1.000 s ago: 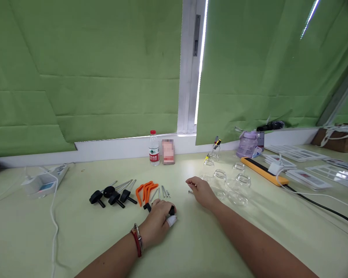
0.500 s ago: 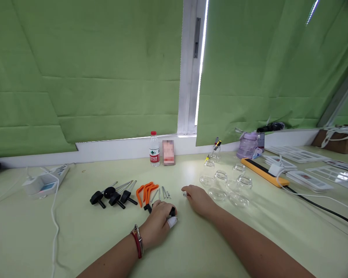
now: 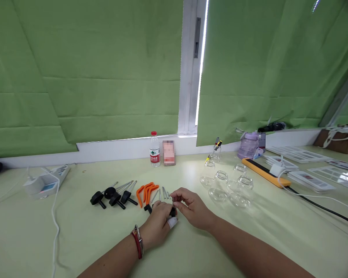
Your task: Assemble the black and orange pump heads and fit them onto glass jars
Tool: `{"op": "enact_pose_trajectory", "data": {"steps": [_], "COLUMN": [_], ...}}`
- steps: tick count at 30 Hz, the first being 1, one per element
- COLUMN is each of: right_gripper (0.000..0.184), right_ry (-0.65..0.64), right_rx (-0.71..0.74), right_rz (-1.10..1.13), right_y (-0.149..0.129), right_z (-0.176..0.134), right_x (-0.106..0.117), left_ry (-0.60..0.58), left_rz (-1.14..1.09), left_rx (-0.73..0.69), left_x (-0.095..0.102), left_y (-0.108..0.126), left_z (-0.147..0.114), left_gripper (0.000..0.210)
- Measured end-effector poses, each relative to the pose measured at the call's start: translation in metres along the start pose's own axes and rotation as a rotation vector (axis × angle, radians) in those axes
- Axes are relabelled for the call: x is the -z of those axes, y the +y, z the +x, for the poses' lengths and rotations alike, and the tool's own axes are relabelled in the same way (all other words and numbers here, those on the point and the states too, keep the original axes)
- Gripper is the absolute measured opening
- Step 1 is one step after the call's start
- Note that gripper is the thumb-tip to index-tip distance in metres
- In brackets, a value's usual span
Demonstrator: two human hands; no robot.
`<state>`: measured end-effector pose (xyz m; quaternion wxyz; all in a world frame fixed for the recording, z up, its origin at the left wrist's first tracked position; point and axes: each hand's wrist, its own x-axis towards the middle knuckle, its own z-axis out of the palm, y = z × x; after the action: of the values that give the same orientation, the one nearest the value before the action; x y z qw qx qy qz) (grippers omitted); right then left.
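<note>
My left hand [image 3: 161,216] is wrapped round a black plastic part [image 3: 173,212], mostly hidden under the fingers, low over the table. A white covering is on its thumb. Beside it, my right hand [image 3: 193,207] pinches a small metal piece, perhaps a spring, at the end of the black part; the fingertips hide most of it. Just beyond the hands lie several thin metal rods [image 3: 164,192] and several orange bent handles [image 3: 147,191]. Farther left are several black knob-shaped parts [image 3: 115,199] with metal shafts [image 3: 124,186].
Several clear glass jars [image 3: 221,185] stand right of my hands, one at the back holding screwdrivers [image 3: 217,144]. Behind are a water bottle [image 3: 154,152] and a small pink box [image 3: 168,153]. Power strips [image 3: 265,172] with cables lie at right and left.
My right hand has moved left from the table beside the small springs to the black part, its fingertips now pinched there. My left hand stays in place.
</note>
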<state>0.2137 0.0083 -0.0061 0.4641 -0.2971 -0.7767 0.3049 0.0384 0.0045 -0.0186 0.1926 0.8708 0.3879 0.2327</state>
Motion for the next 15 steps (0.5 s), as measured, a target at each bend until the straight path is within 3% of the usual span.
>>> {"op": "enact_pose_trajectory", "data": {"steps": [15], "right_gripper": [0.022], "right_ry": [-0.059], "right_rx": [0.033], "right_rz": [-0.068], "right_y": [-0.0026], "right_z": [-0.0001], "right_x": [0.0013], "left_ry": [0.006], "left_rz": [0.019], "left_rx": [0.009], "left_x": [-0.0021], "left_y": [-0.0031], "left_z": [-0.0005], "left_gripper": [0.008]}}
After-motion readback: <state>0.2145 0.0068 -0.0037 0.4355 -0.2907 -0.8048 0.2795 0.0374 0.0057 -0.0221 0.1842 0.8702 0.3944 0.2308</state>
